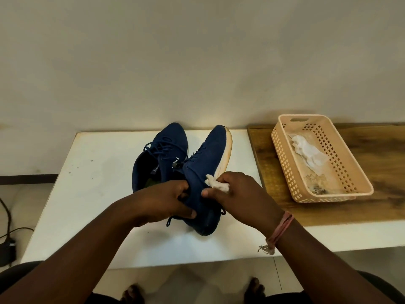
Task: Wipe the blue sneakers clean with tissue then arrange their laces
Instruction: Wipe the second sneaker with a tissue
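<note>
Two blue sneakers stand on the white table [92, 194]. The left sneaker [157, 159] lies flat with its laces loose. The right sneaker [208, 159] is tilted onto its side, its pale sole facing right. My left hand [168, 200] grips this sneaker at the collar near the heel. My right hand [236, 194] holds a crumpled white tissue [215, 183] pressed against the sneaker's side by the sole edge.
A peach plastic basket [341, 194] with used white tissue [309, 152] inside stands on a wooden board [383, 154] at the right. A black cable and plug [7, 244] lie on the floor at the left. A wall rises right behind the table.
</note>
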